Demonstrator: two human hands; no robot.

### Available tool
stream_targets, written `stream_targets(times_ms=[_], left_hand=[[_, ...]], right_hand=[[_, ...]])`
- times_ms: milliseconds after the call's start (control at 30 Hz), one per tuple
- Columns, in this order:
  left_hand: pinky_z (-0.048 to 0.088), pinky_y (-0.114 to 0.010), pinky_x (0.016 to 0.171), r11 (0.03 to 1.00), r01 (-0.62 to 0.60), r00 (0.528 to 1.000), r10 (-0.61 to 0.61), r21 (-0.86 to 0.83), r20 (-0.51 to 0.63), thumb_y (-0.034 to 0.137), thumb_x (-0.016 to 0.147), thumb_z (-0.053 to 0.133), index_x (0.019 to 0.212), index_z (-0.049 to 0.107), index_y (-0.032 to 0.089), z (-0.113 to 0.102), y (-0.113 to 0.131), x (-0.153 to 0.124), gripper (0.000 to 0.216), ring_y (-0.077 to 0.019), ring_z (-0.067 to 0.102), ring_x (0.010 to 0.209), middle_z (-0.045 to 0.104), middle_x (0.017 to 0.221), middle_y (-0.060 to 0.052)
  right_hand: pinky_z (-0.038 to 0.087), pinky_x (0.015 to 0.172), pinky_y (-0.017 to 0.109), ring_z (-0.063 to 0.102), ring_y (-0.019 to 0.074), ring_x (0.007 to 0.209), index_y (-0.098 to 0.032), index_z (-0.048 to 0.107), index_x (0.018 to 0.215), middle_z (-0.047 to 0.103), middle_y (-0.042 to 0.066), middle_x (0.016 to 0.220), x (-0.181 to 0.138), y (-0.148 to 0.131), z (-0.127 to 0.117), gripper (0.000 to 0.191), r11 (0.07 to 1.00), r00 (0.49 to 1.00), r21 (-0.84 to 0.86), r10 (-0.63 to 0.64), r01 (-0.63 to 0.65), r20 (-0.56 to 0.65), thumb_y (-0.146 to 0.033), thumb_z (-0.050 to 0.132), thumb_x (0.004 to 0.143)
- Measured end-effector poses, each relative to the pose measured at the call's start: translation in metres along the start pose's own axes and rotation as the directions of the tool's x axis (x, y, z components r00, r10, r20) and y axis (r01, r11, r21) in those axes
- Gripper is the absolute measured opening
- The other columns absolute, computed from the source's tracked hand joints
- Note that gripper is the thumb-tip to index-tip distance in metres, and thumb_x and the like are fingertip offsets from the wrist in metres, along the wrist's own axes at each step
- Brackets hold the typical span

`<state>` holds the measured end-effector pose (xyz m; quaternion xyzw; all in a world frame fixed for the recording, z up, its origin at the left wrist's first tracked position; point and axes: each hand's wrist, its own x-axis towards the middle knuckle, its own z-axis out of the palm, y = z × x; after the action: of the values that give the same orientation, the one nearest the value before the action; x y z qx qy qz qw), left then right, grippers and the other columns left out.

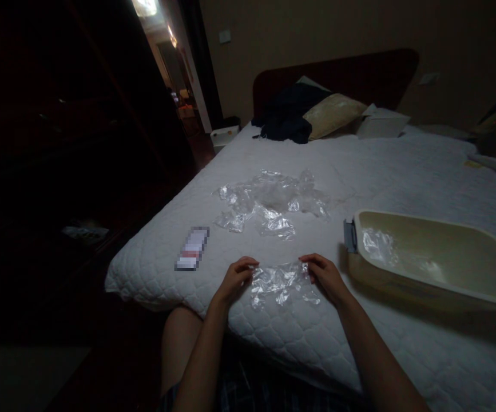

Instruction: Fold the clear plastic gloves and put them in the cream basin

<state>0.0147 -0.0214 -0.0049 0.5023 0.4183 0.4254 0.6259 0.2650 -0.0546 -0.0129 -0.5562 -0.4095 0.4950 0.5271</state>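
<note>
A crumpled clear plastic bag (281, 281) lies on the white quilted bed (402, 171) near its front edge. My left hand (235, 278) pinches the bag's left end with curled fingers. My right hand (324, 276) grips its right end the same way. The bag is stretched between the two hands, flat against the quilt. Farther back on the bed lies a loose heap of several more clear plastic bags (271, 200).
A beige plastic tub (436, 263) with a clear bag inside sits right of my right hand. A small blurred flat object (192, 248) lies to the left. Pillows, dark clothes (286, 117) and a white box rest by the headboard. The floor to the left is dark.
</note>
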Motion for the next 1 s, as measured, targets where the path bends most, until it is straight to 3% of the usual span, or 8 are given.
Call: stream_targets(times_ms=[200,300,400,467,567,700,833,1000], left_hand=[[0.028,-0.02,0.036,0.986,0.001,0.998,-0.011,-0.164,-0.061,0.022,0.062,0.051,0.083,0.058,0.014,-0.008,-0.002,0.002,0.023,-0.0065,0.04,0.038,0.052,0.054,0.002],[0.036,-0.022,0.041,0.968,-0.04,0.993,0.01,-0.246,-0.121,0.026,0.066,0.053,0.079,0.056,0.014,-0.007,0.003,-0.003,0.018,-0.0088,0.048,0.044,0.056,0.06,-0.001],[0.044,-0.025,0.052,0.956,-0.015,0.995,-0.013,-0.292,-0.095,0.027,0.068,0.057,0.077,0.057,0.014,0.0,0.013,-0.014,0.016,-0.0117,0.056,0.056,0.061,0.073,-0.005],[0.047,-0.028,0.06,0.956,0.049,0.999,-0.052,-0.289,-0.003,0.029,0.069,0.058,0.079,0.058,0.013,0.009,0.022,-0.023,0.018,-0.0145,0.059,0.062,0.062,0.078,-0.007],[0.046,-0.033,0.073,0.957,0.16,0.982,-0.13,-0.243,0.134,0.031,0.072,0.058,0.083,0.059,0.012,0.022,0.03,-0.031,0.022,-0.0188,0.062,0.075,0.064,0.087,-0.011],[0.045,-0.032,0.08,0.921,0.295,0.95,-0.256,-0.255,0.176,0.031,0.072,0.06,0.085,0.06,0.011,0.027,0.023,-0.03,0.024,-0.0207,0.062,0.084,0.063,0.094,-0.013],[0.046,-0.03,0.08,0.854,0.384,0.923,-0.34,-0.35,0.183,0.026,0.074,0.056,0.088,0.058,0.01,0.016,0.01,-0.024,0.022,-0.021,0.062,0.087,0.062,0.097,-0.015],[0.045,-0.028,0.083,0.746,0.457,0.889,-0.385,-0.485,0.247,0.021,0.076,0.051,0.091,0.056,0.008,-0.001,0.008,-0.021,0.021,-0.0215,0.059,0.095,0.059,0.104,-0.016]], right_hand=[[0.029,0.038,0.02,0.039,0.007,0.042,-0.017,0.058,0.086,0.052,-0.002,0.059,-0.004,-0.002,0.001,0.022,0.995,0.989,-0.052,-0.094,0.089,-0.115,-0.026,0.053,0.066],[0.027,0.036,0.019,0.037,0.0051,0.042,-0.018,0.058,0.083,0.054,0.0,0.067,-0.007,-0.004,0.0,0.019,0.987,0.962,-0.03,-0.16,0.157,-0.222,-0.023,0.052,0.066],[0.026,0.034,0.019,0.037,0.0053,0.04,-0.019,0.057,0.082,0.051,-0.002,0.061,-0.014,-0.011,0.003,0.017,0.99,0.956,0.06,-0.103,0.124,-0.274,-0.026,0.054,0.067],[0.03,0.034,0.019,0.04,0.0064,0.039,-0.019,0.057,0.082,0.053,-0.002,0.061,-0.019,-0.019,0.011,0.018,0.991,0.974,0.127,-0.021,0.05,-0.224,-0.029,0.056,0.067],[0.042,0.041,0.022,0.053,0.0103,0.048,-0.019,0.06,0.084,0.061,0.002,0.072,-0.026,-0.03,0.03,0.02,0.979,0.994,0.18,0.1,-0.09,-0.048,-0.03,0.059,0.067],[0.051,0.064,0.028,0.064,0.0174,0.073,-0.018,0.06,0.085,0.065,0.008,0.084,-0.03,-0.033,0.047,0.018,0.935,0.957,0.233,0.232,-0.269,0.174,-0.023,0.061,0.068],[0.051,0.077,0.031,0.064,0.019,0.081,-0.014,0.06,0.087,0.065,0.012,0.09,-0.029,-0.026,0.032,0.017,0.866,0.91,0.305,0.327,-0.396,0.255,-0.025,0.057,0.074],[0.047,0.086,0.031,0.059,0.0205,0.097,-0.012,0.059,0.093,0.063,0.014,0.102,-0.027,-0.017,-0.001,0.018,0.776,0.883,0.433,0.34,-0.458,0.323,-0.02,0.051,0.079]])
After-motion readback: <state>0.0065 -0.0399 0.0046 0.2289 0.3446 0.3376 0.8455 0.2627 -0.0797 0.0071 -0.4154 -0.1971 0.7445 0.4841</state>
